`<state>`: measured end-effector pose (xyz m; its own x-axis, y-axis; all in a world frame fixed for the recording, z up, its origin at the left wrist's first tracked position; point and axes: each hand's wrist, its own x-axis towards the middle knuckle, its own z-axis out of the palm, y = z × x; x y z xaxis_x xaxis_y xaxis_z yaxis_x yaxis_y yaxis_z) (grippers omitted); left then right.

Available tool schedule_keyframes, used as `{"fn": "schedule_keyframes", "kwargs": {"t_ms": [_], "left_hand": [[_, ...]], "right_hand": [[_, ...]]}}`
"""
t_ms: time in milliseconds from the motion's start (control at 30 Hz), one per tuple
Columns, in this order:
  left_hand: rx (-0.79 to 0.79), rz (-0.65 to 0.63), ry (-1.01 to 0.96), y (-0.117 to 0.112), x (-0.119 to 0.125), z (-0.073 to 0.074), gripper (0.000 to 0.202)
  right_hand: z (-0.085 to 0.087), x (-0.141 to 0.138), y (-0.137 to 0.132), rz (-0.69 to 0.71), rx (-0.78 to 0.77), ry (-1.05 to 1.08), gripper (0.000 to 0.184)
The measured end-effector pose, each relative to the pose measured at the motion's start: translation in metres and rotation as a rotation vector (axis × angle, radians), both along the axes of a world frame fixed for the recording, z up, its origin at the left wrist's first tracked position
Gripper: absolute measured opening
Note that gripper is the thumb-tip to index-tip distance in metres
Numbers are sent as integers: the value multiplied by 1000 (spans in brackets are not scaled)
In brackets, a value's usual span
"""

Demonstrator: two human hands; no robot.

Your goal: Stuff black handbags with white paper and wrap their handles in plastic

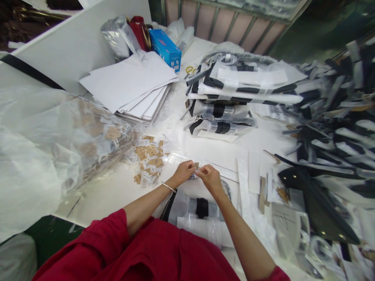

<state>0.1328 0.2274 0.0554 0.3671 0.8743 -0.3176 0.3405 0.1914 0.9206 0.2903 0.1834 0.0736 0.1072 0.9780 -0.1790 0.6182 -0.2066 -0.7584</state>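
Both hands meet over the near middle of the table. My left hand (pixel 185 171) is closed in a pinch on a small brown hang tag (pixel 196 164). My right hand (pixel 210 178) pinches at the tag's other side; whether its fingertips are on the card or its string is too small to tell. Just below the hands, against my body, lies a dark bag (pixel 202 208) wrapped in clear plastic and white padding, partly hidden by my arms. Left of my left hand, brown hang tags (pixel 150 158) with white strings lie in a loose pile.
Wrapped bags (pixel 222 111) are stacked beyond my hands. White sheets (pixel 131 80) and a blue box (pixel 165 48) lie at back left, near yellow-handled scissors (pixel 190 70). A big plastic bag (pixel 38 156) fills the left. A tape dispenser (pixel 290 228) and dark bag parts (pixel 316 203) crowd the right.
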Motion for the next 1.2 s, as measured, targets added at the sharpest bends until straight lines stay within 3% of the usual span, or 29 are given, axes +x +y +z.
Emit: {"fn": "schedule_keyframes", "kwargs": {"t_ms": [133, 233, 300, 467, 800, 967, 1067, 1200], "left_hand": [[20, -73, -70, -4, -5, 4, 18], [61, -147, -113, -8, -9, 6, 20], [112, -198, -122, -12, -10, 7, 20], [173, -223, -58, -16, -13, 6, 39], [198, -241, -62, -9, -14, -12, 38], [415, -323, -38, -8, -16, -14, 56], [528, -402, 71, -6, -14, -16, 52], [546, -407, 233, -2, -7, -22, 42]], "right_hand": [[-4, 4, 1, -123, -104, 216, 26], [-4, 8, -2, -180, -330, 573, 41], [-2, 11, -3, -161, -440, 684, 45], [5, 16, -2, -115, -495, 624, 34], [-8, 11, 8, -172, -455, 699, 36], [-14, 15, 19, -267, -381, 703, 38], [-18, 19, 28, -284, -416, 750, 38], [-28, 22, 38, -317, -457, 783, 40]]}}
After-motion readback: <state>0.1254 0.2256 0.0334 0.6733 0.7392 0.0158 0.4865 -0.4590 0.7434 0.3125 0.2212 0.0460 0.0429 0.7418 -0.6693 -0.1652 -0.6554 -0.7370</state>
